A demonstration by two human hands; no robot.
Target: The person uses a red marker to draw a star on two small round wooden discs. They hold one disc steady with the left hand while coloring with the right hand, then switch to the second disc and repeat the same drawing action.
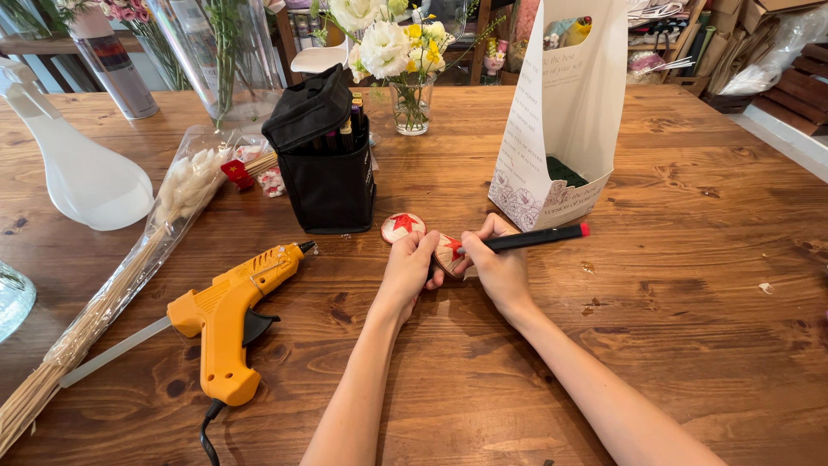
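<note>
A broad wooden tabletop (673, 345) with dark knots and strong grain fills the view, and behind it the room is crowded with shelves, rolled papers, cardboard and buckets of cut flowers. Near the middle of the tabletop the left hand (410, 267) pins a small wooden disc (449, 251) flat against the wood, fingers curled over its left edge. The right hand (500, 263) is closed around a black marker with a red end (530, 239), its tip touching the disc, which carries a red leaf shape. A second painted disc (403, 227) with a red star-like leaf lies just beside it, to the upper left. Behind both stands an open black marker case (328, 168), and farther back a glass vase of white and yellow flowers (410, 78). A tall white paper flower carrier (565, 129) stands just behind the right hand. To the left lie a yellow glue gun (228, 324) with its cord, a cellophane-wrapped bundle of dried stems (129, 276) and a frosted white bottle (86, 177).
</note>
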